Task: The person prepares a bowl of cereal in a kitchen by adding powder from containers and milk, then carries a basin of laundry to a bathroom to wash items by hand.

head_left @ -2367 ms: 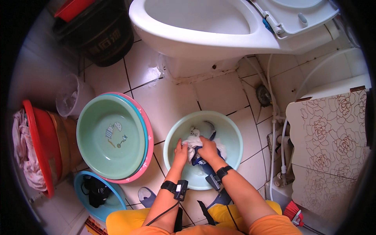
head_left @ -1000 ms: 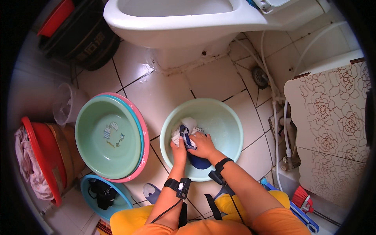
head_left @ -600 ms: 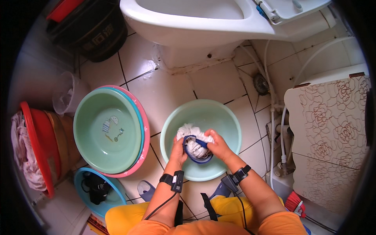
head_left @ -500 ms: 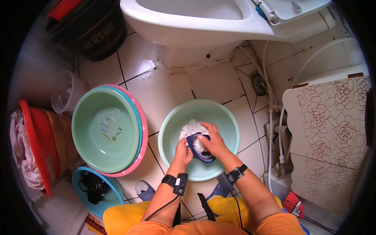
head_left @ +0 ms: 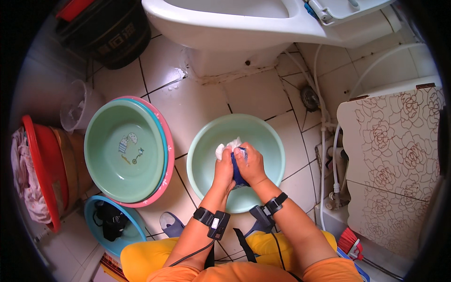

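Note:
A pale green basin (head_left: 202, 145) stands on the floor between my feet. Over it, my left hand (head_left: 224, 172) and my right hand (head_left: 252, 165) are closed side by side around a bunched white and navy-blue cloth (head_left: 238, 172). The navy part lies between my palms, and crumpled white bulges out beyond my left fingertips. Which garment it is, I cannot tell, since my hands cover most of it. A black device is strapped to each wrist.
On the left are stacked basins (head_left: 108, 160), green on top, and a blue basin (head_left: 134, 225) with a black item inside. Beyond stands a red tub (head_left: 49, 178) of pinkish cloth. A toilet (head_left: 225, 33) is ahead, a floral-patterned cabinet (head_left: 390, 169) and hoses (head_left: 324, 164) on the right.
My hands have come together and squeezed the cloth into a tighter bundle. Its navy loop, spread between my fingers before, is now folded between my palms, and less white shows.

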